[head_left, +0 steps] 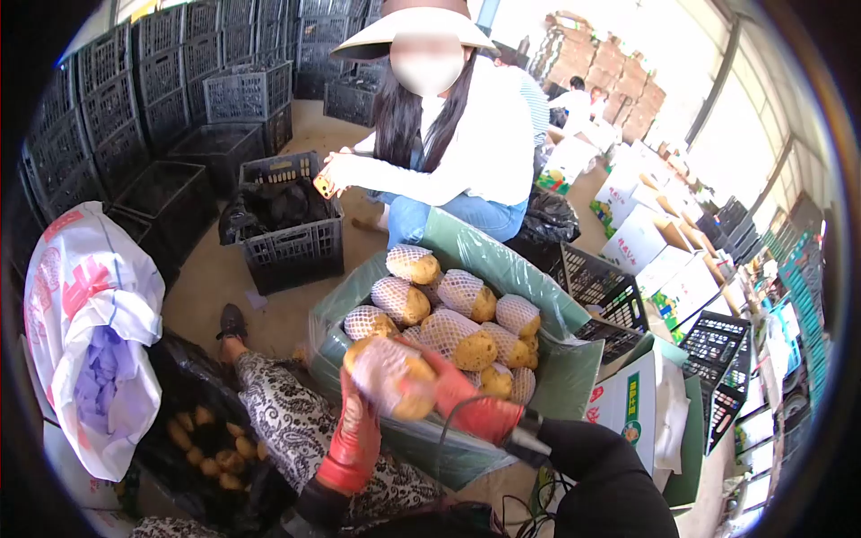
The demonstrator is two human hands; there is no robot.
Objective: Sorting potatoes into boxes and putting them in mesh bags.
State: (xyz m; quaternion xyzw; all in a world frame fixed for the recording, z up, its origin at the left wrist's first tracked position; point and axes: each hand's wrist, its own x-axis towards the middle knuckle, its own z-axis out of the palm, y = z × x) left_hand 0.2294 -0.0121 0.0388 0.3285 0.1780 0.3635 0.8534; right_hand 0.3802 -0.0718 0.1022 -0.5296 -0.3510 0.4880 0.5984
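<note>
Between my red-gloved hands, above the near left part of an open box, is a potato [390, 376] in a white foam net, slightly blurred. My left hand [353, 430] holds it from the left and below; my right hand [464, 397] grips its right side. The green-lined cardboard box [572, 376] has clear plastic film over its flaps and holds several netted potatoes [457, 336], heaped up. Each net leaves part of the potato bare. My fingers behind the potato are partly hidden.
A person [457, 148] with a phone crouches across the box. Black plastic crates [292, 249] stand beyond and in stacks at left. A white woven sack [94, 269] holds purple material; loose potatoes [229, 460] lie in black plastic below. More cartons [679, 282] and crates are at right.
</note>
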